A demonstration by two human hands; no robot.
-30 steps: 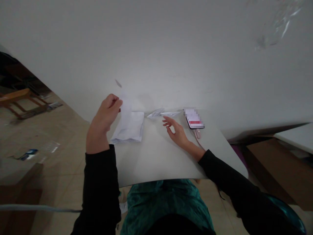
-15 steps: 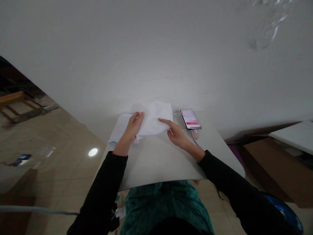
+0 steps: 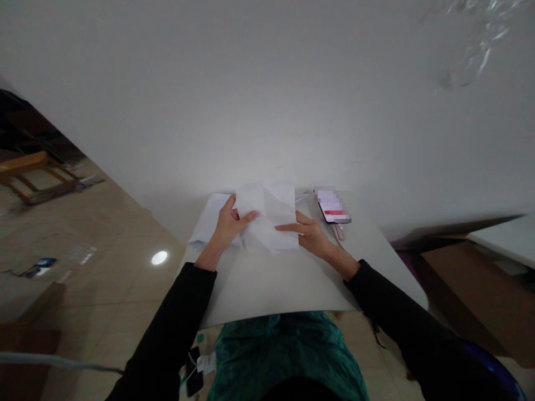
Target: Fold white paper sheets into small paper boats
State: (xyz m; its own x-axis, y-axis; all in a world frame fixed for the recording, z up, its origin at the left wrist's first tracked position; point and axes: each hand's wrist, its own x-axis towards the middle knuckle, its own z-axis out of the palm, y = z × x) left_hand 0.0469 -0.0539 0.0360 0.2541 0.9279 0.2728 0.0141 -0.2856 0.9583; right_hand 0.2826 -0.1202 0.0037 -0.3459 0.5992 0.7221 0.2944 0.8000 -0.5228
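Note:
A creased sheet of white paper (image 3: 271, 203) is held up over the table, its fold lines crossing near the middle. My left hand (image 3: 229, 223) grips its left side, thumb on the front and fingers behind. At the right edge, my right hand (image 3: 311, 234) has the sheet between its fingers, with one finger stretched across the lower front. Behind and left of the sheet lies a stack of white paper (image 3: 208, 220), partly covered by my left hand and the sheet.
A phone (image 3: 332, 205) with a lit, blurred screen and a cable (image 3: 339, 233) lies right of the paper on the white table (image 3: 271, 289). The wall (image 3: 267, 111) rises behind. A wooden stool (image 3: 29, 167) stands far left; a cardboard box (image 3: 476, 295) sits at right.
The sheet has opened out downward and now shows crossing creases. My left thumb has moved onto its front, and my right hand has shifted slightly right and down.

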